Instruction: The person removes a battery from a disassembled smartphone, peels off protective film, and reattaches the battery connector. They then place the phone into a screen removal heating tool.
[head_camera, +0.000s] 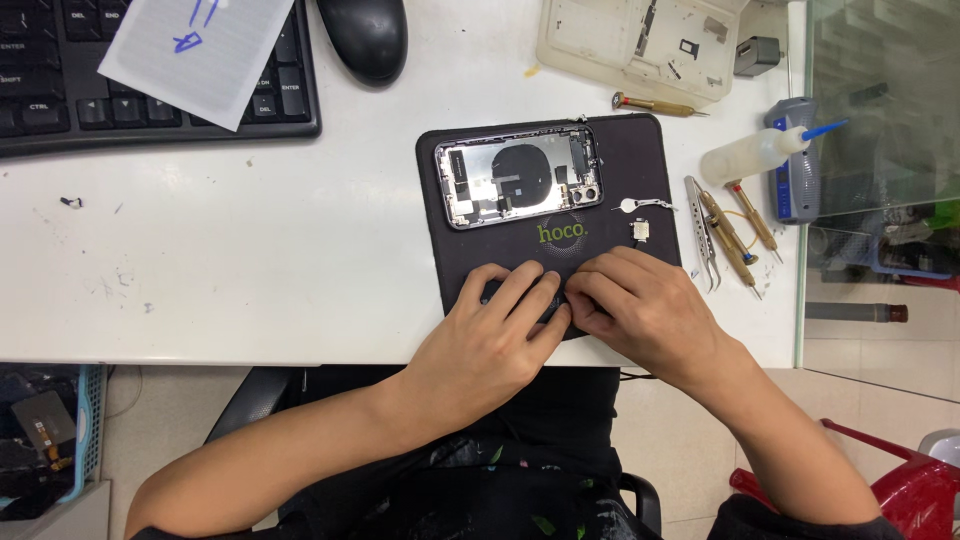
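While both hands meet at the near edge of the black work mat (640, 160), the left hand (495, 335) and the right hand (640, 310) press together over a small dark part (553, 300), fingers curled down onto it. Most of that part is hidden under the fingertips, so what kind of piece it is, and whether it is pinched or only pressed flat, cannot be told. The thumbs touch at the middle of the mat's near edge, which lies close to the near edge of the white tabletop (250, 250).

Farther up the mat, toward its far left corner, an opened phone housing (518, 175) lies flat with its insides showing, a round dark coil in its middle. Just right of the housing, on the mat, lie a thin metal strip (645, 205) and a small square component (641, 230), apart from the hands.

Off the mat's right edge rest tweezers (703, 232) and two brass-handled screwdrivers (735, 225), with a white squeeze bottle (752, 155) just beyond them. A translucent parts tray (620, 55) sits at the far edge of the tabletop. At the far left corner lies a black keyboard (60, 100) with a paper sheet (195, 50) on it, and a black mouse (363, 35) beside it.
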